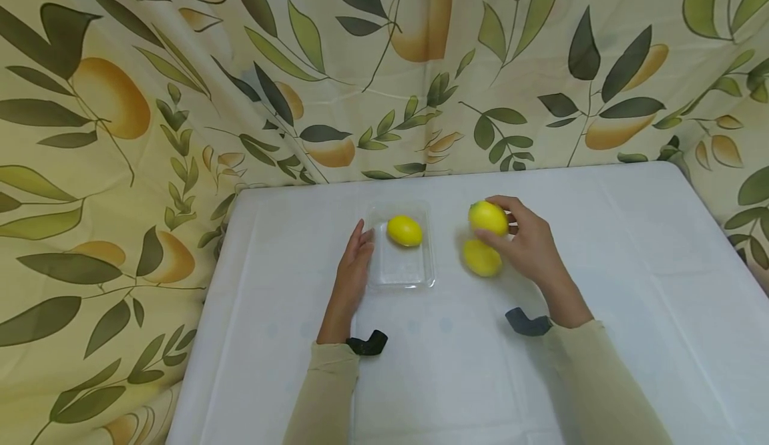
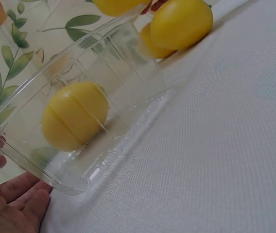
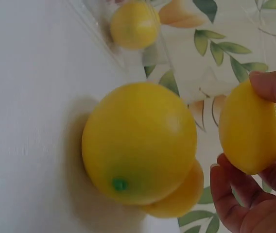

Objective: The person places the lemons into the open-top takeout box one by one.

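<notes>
A clear plastic container [image 1: 401, 277] lies on the table with one yellow lemon [image 1: 405, 231] inside it. My left hand [image 1: 353, 270] rests along the container's left side, fingers extended against its wall; in the left wrist view the fingers [image 2: 19, 189] show at its lower corner. To the right of the container, my right hand [image 1: 531, 241] pinches another lemon [image 3: 254, 128] between thumb and fingers, raised off the cloth. Below it a lemon with a green tip [image 3: 138, 143] sits on the table, and one more lemon [image 3: 177, 194] is partly hidden behind that one.
A white cloth [image 1: 432, 378] covers the table, whose back edge meets a curtain [image 1: 372, 71] printed with leaves and fruit. Dark bands [image 1: 368, 343] show at both wrists. The container has a raised rim and ribbed walls.
</notes>
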Demonstrator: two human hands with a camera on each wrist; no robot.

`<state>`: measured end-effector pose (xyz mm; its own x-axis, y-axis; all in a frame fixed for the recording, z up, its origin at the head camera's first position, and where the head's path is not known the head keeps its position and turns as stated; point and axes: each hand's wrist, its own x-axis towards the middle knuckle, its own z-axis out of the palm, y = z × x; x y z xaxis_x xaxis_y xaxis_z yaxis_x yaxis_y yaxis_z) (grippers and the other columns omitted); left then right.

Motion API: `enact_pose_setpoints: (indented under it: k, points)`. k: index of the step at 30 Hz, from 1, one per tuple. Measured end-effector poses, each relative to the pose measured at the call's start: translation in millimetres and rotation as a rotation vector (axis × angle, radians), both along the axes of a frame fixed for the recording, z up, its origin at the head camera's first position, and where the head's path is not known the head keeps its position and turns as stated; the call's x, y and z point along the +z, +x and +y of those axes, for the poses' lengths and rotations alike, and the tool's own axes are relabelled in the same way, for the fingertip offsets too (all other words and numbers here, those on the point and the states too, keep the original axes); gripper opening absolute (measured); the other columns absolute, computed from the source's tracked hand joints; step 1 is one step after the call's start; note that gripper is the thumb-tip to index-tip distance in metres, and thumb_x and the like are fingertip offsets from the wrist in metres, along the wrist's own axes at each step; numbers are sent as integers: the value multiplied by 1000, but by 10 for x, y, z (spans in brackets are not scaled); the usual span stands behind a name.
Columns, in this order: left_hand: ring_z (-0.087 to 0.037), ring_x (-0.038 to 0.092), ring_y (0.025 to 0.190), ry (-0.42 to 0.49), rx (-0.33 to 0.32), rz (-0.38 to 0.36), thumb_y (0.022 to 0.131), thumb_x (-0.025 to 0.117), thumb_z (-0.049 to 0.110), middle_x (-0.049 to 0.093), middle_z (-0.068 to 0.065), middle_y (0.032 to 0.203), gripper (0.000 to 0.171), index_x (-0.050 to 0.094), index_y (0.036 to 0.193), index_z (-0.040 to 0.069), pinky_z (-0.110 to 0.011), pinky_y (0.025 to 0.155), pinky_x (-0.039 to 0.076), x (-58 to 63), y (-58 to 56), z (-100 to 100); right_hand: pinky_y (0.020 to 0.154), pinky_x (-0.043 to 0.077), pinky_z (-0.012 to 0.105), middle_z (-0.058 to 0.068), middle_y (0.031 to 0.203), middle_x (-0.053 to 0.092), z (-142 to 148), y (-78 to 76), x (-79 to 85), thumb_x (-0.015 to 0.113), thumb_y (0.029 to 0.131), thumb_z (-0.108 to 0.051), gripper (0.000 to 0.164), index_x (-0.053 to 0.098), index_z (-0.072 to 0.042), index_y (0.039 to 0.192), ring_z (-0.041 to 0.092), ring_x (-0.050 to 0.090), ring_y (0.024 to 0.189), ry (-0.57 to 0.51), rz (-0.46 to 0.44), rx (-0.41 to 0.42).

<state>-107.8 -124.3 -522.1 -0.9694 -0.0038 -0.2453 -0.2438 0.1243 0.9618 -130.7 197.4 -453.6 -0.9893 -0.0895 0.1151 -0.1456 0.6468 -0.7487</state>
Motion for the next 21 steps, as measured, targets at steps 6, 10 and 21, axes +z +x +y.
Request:
enact_pose_setpoints:
  k: [6, 10, 21]
  points:
    - [-16, 38, 149, 10, -4, 8, 109, 42, 37, 45, 13, 156, 52, 27, 158, 48, -48, 126, 27, -10, 0, -4, 89, 53, 47, 12, 136, 60, -148, -17, 15, 79, 90, -34, 64, 50, -18, 145, 33, 62, 107, -37, -27, 32]
    - [-16, 37, 149, 10, -5, 10, 109, 42, 37, 45, 12, 156, 54, 26, 160, 44, -48, 126, 27, -13, 3, -7, 91, 54, 51, 14, 135, 58, -241, -23, 31, 79, 90, -32, 67, 51, -17, 149, 32, 60, 109, -38, 5, 74]
    - [-14, 37, 149, 2, -5, 2, 108, 42, 39, 45, 15, 155, 51, 27, 154, 54, -46, 126, 26, -19, -9, -16, 98, 56, 54, 9, 141, 57, -532, -63, 57, 81, 88, -32, 61, 54, -17, 141, 34, 63, 114, -82, -40, 132]
